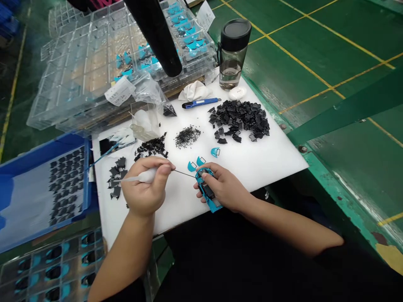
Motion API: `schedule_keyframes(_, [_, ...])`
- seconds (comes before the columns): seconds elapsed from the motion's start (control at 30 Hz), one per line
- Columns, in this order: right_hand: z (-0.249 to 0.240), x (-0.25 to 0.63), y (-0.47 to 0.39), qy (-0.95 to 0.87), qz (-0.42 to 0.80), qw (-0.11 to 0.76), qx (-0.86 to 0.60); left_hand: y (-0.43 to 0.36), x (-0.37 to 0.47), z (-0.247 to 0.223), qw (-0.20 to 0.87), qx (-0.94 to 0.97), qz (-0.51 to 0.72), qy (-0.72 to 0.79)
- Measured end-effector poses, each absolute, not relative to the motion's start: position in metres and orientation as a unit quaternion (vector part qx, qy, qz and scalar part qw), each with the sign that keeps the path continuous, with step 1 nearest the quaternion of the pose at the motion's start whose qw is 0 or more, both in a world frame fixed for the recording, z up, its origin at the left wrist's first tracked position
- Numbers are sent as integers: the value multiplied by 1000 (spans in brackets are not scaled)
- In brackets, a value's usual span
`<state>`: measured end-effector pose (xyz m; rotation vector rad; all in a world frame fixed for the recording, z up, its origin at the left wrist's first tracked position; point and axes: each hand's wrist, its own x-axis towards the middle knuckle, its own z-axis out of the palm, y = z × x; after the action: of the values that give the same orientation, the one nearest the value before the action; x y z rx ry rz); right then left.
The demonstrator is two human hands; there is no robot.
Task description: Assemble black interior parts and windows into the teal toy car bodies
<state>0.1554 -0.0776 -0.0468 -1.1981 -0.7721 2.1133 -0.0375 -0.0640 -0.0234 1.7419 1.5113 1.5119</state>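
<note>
My left hand is closed around a thin-shafted tool with a whitish handle. Its narrow metal shaft points right, and the tip meets the edge of a blue and black plastic housing. That housing is tilted in my right hand, fingers wrapped around it and thumb pressing on its upper part. Just beyond it, small blue curved pieces lie on the white board. Black clip-like parts sit beside my left wrist, and a heap of small black pieces lies behind that hand.
Farther back are a pile of tiny black pins, a pile of black plastic parts, a blue utility knife and a bottle. Clear compartment trays are stacked behind. A blue bin stands left; a dark tube hangs above.
</note>
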Motion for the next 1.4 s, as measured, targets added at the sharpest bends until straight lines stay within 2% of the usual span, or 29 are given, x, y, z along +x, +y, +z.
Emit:
schedule_keyframes(0.53, [-49, 154, -78, -272, 803, 295, -441, -64, -33, -27, 178, 643, 523, 530])
schedule_keyframes(0.7, [-47, 155, -77, -274, 799, 290, -450, -60, -41, -16, 176, 611, 594, 492])
schedule_keyframes(0.8, [-45, 156, -77, -277, 798, 284, -454, -50, -66, 5, 48, 591, 617, 517])
schedule_keyframes(0.87, [-45, 157, -78, -278, 796, 280, -459, -39, -87, 21, -74, 578, 580, 569])
schedule_keyframes(0.93, [-46, 157, -78, -287, 791, 279, -463, -26, -104, 35, -138, 565, 524, 622])
schedule_keyframes(1.07, [-51, 158, -77, -293, 793, 289, -449, 5, -118, 45, -119, 564, 457, 678])
schedule_keyframes(1.2, [-54, 159, -78, -288, 798, 299, -437, 27, -117, 34, -94, 560, 426, 705])
schedule_keyframes(1.33, [-54, 159, -79, -288, 796, 306, -435, 32, -119, 17, -21, 567, 377, 732])
schedule_keyframes(1.4, [-51, 158, -79, -286, 794, 305, -442, 24, -117, 7, 22, 559, 393, 730])
